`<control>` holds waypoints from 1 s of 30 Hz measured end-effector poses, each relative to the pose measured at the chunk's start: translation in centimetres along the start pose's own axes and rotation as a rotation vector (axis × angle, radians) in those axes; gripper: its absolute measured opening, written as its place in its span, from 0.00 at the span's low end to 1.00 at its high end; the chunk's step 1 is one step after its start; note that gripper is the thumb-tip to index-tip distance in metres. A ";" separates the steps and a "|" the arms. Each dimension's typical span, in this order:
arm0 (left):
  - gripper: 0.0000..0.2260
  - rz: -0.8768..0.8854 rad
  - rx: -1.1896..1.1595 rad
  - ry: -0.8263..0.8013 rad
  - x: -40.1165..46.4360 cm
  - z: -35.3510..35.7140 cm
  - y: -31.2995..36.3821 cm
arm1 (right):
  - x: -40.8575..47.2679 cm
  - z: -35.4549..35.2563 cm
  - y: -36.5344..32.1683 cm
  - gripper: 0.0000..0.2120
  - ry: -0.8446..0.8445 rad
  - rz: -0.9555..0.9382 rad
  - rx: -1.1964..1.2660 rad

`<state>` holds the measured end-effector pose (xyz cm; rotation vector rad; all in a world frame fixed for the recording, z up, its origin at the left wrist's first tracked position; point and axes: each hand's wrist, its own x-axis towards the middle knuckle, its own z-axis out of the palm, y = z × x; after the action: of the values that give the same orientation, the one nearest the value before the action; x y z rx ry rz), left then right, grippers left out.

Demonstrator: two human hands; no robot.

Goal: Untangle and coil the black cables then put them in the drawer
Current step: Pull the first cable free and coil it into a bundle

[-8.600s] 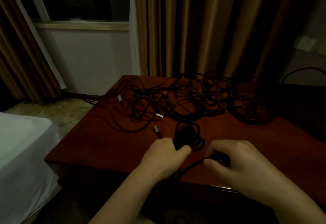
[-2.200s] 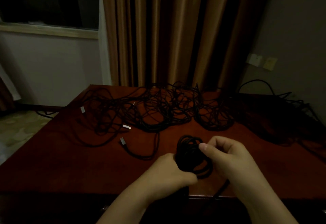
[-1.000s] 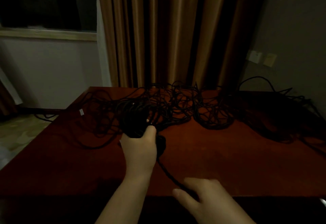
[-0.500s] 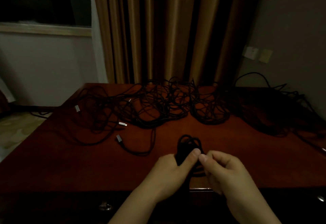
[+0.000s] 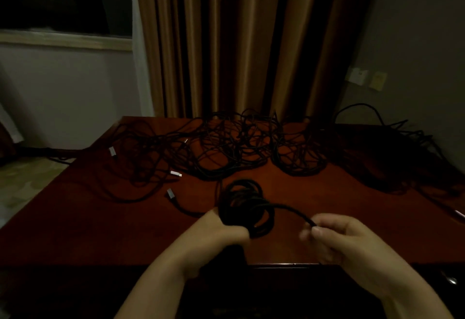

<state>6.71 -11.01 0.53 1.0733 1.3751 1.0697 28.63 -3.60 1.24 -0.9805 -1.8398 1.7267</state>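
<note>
Since half a second ago, our right hand drew right, fingers pinching the cable end. Left hand grips the coil by the counter's near edge. Tangled cables far; right side murky.

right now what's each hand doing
Left hand: closed around the coiled cable.
Right hand: pinching the coil's loose end.
</note>
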 end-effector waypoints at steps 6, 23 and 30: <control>0.17 0.092 -0.278 -0.092 -1.3 0.6 -0.1 | 1.3 4.3 -0.3 0.22 0.138 -0.077 0.131; 0.04 0.260 -0.957 0.325 -0.7 -1.5 1.0 | 5.0 10.1 3.1 0.24 -0.106 0.068 -0.137; 0.17 0.343 -0.202 1.004 0.0 -4.9 -0.3 | 3.4 11.0 -0.6 0.12 -0.071 -0.206 -0.749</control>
<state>1.78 -11.32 0.56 0.6186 1.8028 2.1263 18.25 -8.50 -0.17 -0.9334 -2.5983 0.9538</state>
